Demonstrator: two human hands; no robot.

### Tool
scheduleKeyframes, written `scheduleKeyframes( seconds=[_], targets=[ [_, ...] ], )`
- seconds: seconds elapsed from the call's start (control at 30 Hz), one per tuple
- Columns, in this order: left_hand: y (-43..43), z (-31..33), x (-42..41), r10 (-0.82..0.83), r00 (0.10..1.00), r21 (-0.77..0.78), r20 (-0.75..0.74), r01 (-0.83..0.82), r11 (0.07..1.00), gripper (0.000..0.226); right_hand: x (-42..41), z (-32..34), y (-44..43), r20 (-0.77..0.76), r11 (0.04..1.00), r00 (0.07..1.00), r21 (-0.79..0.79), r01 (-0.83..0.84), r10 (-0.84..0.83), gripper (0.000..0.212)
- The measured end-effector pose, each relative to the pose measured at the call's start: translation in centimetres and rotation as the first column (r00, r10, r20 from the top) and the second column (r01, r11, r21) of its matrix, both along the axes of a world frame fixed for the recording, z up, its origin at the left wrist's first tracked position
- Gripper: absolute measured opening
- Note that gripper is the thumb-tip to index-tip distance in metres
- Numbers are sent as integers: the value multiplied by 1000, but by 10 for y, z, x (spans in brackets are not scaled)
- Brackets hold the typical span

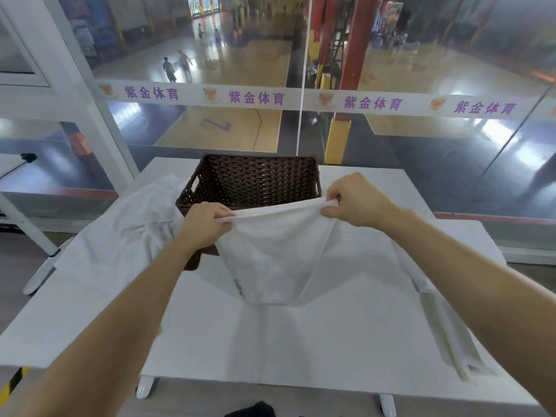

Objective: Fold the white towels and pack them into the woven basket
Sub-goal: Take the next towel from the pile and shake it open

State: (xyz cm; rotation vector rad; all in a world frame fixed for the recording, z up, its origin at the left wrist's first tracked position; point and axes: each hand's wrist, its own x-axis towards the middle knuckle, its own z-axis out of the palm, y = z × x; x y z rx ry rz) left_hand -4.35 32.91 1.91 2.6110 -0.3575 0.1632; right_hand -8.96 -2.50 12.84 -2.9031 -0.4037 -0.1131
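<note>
Here both hands are lifting a white towel (276, 260) by its top edge, left hand (204, 225) and right hand (355, 203) each in a pinching grip at a corner, stretching the edge taut, likely so it is hanging flat for a fold. Its lower part is draping onto the surface (301, 341) just in front of the basket (258, 182), which looks empty. More towels are lying left (126, 236) and right (445, 320), probably awaiting their turn.
</note>
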Motion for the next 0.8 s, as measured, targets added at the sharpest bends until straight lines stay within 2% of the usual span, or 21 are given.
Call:
scheduleKeyframes(
  seconds=[0.07,0.1,0.2,0.27,0.33,0.4,0.5,0.57,0.7,0.8],
  targets=[
    [-4,8,6,-49,997,28,-57,51,998,15,-2,2,-7,52,994,997,103,42,-48,22],
    [-8,10,7,-82,993,120,-87,92,988,17,-2,4,-10,83,990,995,137,42,-53,19],
    [-19,4,14,-108,988,391,-110,143,909,51,-4,11,-15,181,986,983,167,-6,-25,12],
    [-26,-8,20,-126,989,427,-72,144,893,61,-5,15,-15,210,986,978,161,-40,6,13],
    [-29,-15,20,-139,987,385,-85,161,909,62,-5,17,-16,208,989,978,138,-54,24,15],
    [-31,-17,15,-121,990,241,-77,136,961,55,-5,16,-22,192,992,981,119,-30,7,14],
    [-28,-6,11,30,997,-69,-68,-35,997,15,-6,11,-37,155,990,986,140,36,-57,12],
    [-27,7,13,112,990,-171,-86,-126,977,7,-10,6,-44,122,983,988,170,73,-94,11],
    [-26,37,16,172,985,-202,0,-169,965,9,-17,-10,-54,108,963,982,235,129,-157,16],
    [-25,52,16,100,995,-36,-1,-100,994,8,-25,-20,-59,72,921,973,345,181,-218,30]
  ],
)
